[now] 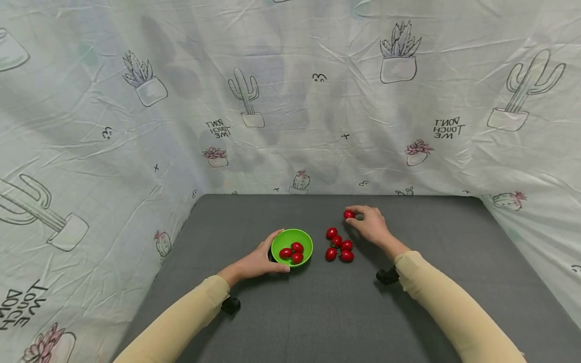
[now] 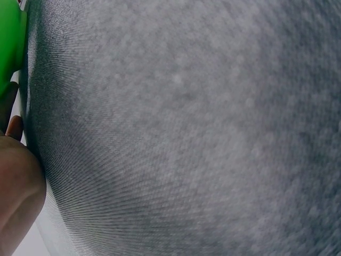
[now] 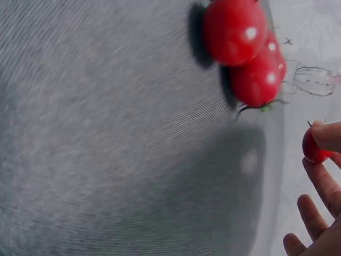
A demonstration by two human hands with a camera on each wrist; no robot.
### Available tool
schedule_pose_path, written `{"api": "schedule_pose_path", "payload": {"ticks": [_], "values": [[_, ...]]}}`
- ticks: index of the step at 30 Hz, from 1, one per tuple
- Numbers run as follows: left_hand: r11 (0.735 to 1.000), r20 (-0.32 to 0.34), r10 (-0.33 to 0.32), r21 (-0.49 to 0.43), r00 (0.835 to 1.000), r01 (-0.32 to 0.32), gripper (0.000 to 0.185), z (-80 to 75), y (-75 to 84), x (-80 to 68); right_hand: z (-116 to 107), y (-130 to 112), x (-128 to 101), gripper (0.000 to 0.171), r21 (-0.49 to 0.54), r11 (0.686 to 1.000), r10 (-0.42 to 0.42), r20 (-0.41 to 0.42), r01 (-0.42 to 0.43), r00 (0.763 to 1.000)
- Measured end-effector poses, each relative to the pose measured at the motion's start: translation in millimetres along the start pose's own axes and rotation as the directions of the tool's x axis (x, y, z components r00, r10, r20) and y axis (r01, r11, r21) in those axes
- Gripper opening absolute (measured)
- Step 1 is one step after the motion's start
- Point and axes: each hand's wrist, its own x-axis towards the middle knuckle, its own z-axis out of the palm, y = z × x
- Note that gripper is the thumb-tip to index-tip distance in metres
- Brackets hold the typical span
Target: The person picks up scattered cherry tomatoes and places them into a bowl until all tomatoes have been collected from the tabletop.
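Observation:
A small green bowl (image 1: 294, 238) stands on the table with three red cherry tomatoes (image 1: 297, 258) inside. My left hand (image 1: 257, 261) holds it from the left, thumb along the near side and fingers round the far side. Only a strip of the bowl (image 2: 8, 42) shows in the left wrist view. Right of the bowl, my right hand (image 1: 373, 225) pinches one cherry tomato (image 1: 348, 214) between thumb and fingertips. The right wrist view shows this tomato (image 3: 312, 146) held up, with the other fingers spread. Several loose cherry tomatoes (image 1: 347, 245) lie grouped between bowl and right hand.
Everything stands on a dark grey table (image 1: 290, 322). Behind it and along its sides hangs a pale cloth (image 1: 290, 101) printed with cacti. Each wrist wears a black strap mount, and pale yellow sleeves cover both forearms.

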Motion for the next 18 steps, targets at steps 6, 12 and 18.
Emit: {"api": "schedule_pose_path", "payload": {"ticks": [6, 12, 18], "values": [[1.0, 0.0, 0.013, -0.007, 1.0, -0.013, 0.108, -1.5, -0.3, -0.9, -5, -12, 1, 0.043, 0.063, 0.998, -0.032, 0.011, 0.031, 0.999], [1.0, -0.001, 0.017, -0.012, 1.0, -0.017, 0.109, -2.0, -0.5, -0.9, -7, -28, -1, 0.044, 0.133, 0.988, -0.085, 0.053, 0.077, 0.995], [1.0, 0.0, 0.023, -0.012, 1.0, -0.023, 0.109, -2.1, -0.5, -0.7, -4, -43, -2, 0.043, 0.215, 0.97, -0.137, 0.078, 0.117, 0.988]]}}
